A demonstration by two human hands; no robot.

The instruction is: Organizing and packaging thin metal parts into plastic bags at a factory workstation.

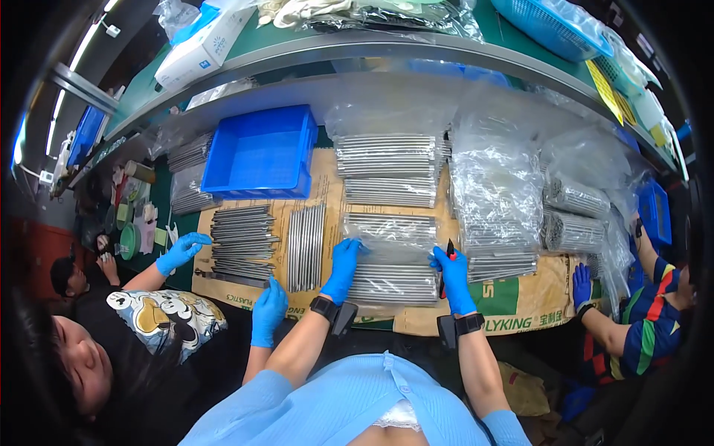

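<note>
My left hand [342, 269], in a blue glove, pinches the left edge of a clear plastic bag [390, 245] spread over a row of thin metal rods [393, 284]. At the bag's right edge is my right hand [455, 281], also blue-gloved. Its fingers are closed around a slim red and black pen-like tool [450, 250], and its fingertips touch the plastic. Whether that tool is a pen or a cutter I cannot tell. Just beyond, more bagged rods [387, 167] lie in stacked rows. Loose rods [306, 247] lie left of my left hand.
A co-worker's gloved hands [269, 308] are beside darker rods [242, 241] at left. Another person's gloved hand [582, 285] is at right, near wrapped bundles [573, 232]. A blue bin [256, 152] stands behind the rods. A shelf edge [416, 50] crosses above brown paper [424, 321].
</note>
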